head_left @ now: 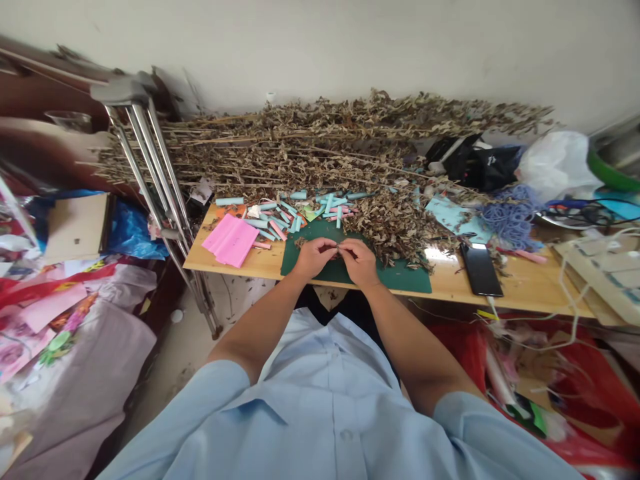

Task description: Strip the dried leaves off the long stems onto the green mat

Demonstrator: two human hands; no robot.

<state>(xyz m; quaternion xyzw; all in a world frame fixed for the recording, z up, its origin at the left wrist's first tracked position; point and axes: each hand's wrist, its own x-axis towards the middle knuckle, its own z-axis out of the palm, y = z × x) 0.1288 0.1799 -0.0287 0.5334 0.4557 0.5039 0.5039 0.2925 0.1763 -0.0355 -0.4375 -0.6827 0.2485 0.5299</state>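
Fingertips of the left hand [314, 257] and right hand [359, 261] meet in a tight pinch on a small dark sliver [339, 250] (dried stem, maybe; it is too small to tell), with both hands closed around it and curled inward. Bare forearms angle in from short, pale blue shirt sleeves [215, 393] and converge at the centre, the hands sitting over the near edge of a dark green cutting mat [400, 275]. The mat lies on a pale, varnished wooden table [525, 290].

Just beyond the hands, smooth teal and pink paper rolls [300, 212] lie scattered in a loose jumble. A stack of pink paper [231, 240] sits to their left, and a brittle heap of crumbled dried leaves [395, 227] spills over the mat's far right side. Long, dry leafy branches [300, 143] stretch across the far side against the wall. To the right lie a black smartphone [481, 269] and a tangle of blue yarn [511, 217], while a metal crutch [145, 153] stands at the table's left end.
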